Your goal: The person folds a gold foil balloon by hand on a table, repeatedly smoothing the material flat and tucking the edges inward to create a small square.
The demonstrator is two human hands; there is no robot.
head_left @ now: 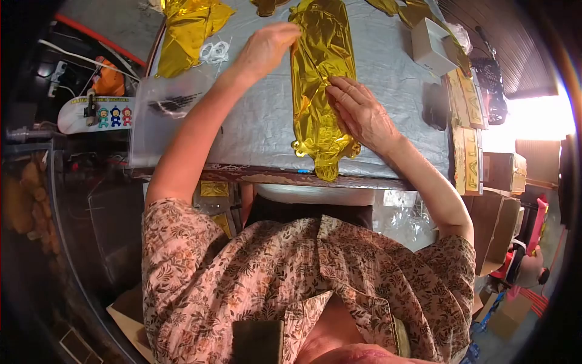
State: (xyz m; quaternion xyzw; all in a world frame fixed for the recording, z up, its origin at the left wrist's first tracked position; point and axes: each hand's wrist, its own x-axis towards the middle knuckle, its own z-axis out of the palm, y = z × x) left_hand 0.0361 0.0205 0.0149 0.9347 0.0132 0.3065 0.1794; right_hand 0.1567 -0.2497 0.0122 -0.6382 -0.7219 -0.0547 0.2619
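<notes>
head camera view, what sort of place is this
Probably a small workshop or packing area: a shiny gold foil piece lies on a covered worktable, and cardboard boxes are stacked beyond it on the right.

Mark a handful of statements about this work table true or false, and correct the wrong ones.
1. The right hand rests on the long gold foil piece. True.
2. The left hand is on the white box. False: it is by the left edge of the foil, toward the far end.
3. A white string bundle lies left of the long foil. True.
4. The foil stops well short of the near edge of the table. False: its tip reaches that edge.
5. The white box is to the right of the long foil. True.
6. The shirt is plain blue. False: it has a leafy, floral print.
</notes>
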